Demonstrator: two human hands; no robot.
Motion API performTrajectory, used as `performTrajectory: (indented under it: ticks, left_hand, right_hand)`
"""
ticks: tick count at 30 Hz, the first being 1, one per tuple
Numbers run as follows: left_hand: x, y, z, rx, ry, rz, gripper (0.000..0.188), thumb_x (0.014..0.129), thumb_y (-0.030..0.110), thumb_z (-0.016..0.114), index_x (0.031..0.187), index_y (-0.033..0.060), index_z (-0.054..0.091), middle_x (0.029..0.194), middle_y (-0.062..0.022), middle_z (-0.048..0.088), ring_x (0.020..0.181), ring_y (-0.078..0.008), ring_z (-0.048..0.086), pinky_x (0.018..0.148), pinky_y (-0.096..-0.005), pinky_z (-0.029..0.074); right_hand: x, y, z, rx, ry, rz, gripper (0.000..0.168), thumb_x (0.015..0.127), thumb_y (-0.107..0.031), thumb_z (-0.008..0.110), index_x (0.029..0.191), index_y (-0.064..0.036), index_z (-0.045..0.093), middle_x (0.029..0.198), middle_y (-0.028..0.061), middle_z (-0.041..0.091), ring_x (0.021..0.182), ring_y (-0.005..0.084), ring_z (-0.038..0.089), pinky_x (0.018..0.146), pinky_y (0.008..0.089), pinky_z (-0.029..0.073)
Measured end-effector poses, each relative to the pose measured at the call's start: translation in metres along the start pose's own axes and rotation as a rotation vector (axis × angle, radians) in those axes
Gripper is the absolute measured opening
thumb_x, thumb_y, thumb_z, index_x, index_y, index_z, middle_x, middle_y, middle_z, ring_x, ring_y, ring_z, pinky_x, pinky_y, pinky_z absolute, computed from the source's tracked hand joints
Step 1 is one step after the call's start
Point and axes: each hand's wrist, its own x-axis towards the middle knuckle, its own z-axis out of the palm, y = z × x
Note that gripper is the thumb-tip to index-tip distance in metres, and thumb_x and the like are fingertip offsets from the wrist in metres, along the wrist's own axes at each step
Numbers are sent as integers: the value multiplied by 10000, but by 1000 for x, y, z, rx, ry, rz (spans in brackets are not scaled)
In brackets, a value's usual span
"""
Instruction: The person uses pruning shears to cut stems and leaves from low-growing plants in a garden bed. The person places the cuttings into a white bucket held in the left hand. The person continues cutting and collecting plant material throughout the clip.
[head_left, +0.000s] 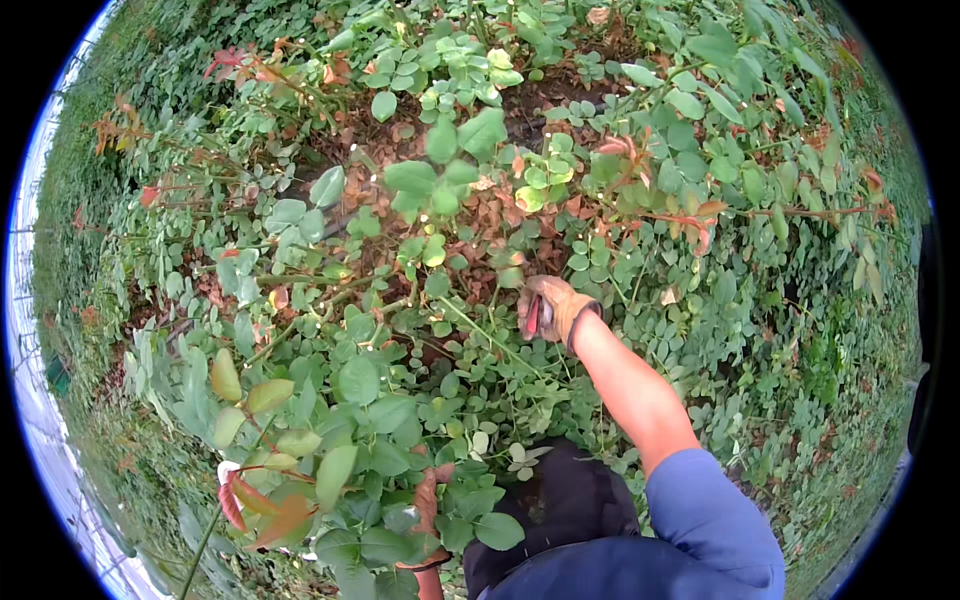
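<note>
My right hand (551, 309), in a tan work glove, is closed around a red-handled tool (533, 318) that looks like pruning shears. Leaves and glove hide its blades. It reaches in among the rose bushes, beside a long thin green stem (487, 336). Low in the view, close to my dark trousers (562, 495), is my left hand (429, 501), also gloved. Broad rose leaves (390, 457) cover much of it, so its grip cannot be made out. Left of it rises a rose shoot with reddish young leaves (259, 499).
Dense rose foliage (720, 315) surrounds me on all sides. Dry brown leaves (457, 225) litter the ground ahead, under bare cut canes (360, 285). Reddish shoots (679, 219) stick out at the right. Something small and white (227, 471) shows at lower left.
</note>
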Motion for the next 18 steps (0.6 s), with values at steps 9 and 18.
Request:
performTrajectory:
  ticks: [9, 18]
  left_hand:
    - [25, -7, 47, 65, -8, -122, 414, 1114, 219, 526, 1480, 27, 549, 1271, -81, 717, 1005, -140, 701, 928, -319, 551]
    - [22, -20, 41, 35, 6, -161, 428, 1122, 246, 510, 1501, 49, 524, 1288, -56, 721, 983, -129, 723, 882, -275, 566]
  right_hand:
    - [-40, -79, 46, -200, -463, -88, 432, 1021, -262, 687, 1332, 8, 555, 894, 70, 684, 758, 192, 690, 648, 355, 595]
    - [-30, -12, 27, 85, -108, 117, 367, 1039, -384, 616, 1082, -20, 620, 819, 147, 701, 584, 313, 683, 501, 509, 587]
